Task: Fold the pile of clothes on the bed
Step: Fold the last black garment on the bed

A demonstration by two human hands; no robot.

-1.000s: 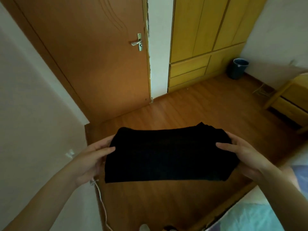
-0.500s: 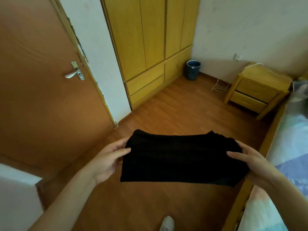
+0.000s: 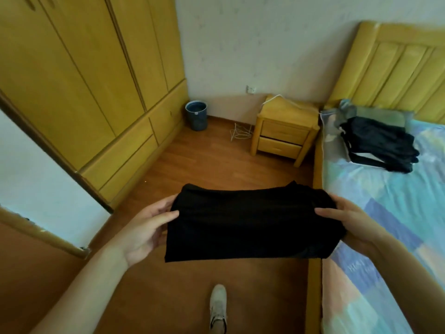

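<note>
The view has swung right, bringing the bed [image 3: 385, 201] and dark clothes pile [image 3: 380, 145] into sight.

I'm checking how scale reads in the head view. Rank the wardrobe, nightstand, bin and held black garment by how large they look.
Largest to smallest, as they look:
1. wardrobe
2. black garment, though it is nearest the camera, so its place is unsure
3. nightstand
4. bin
</note>
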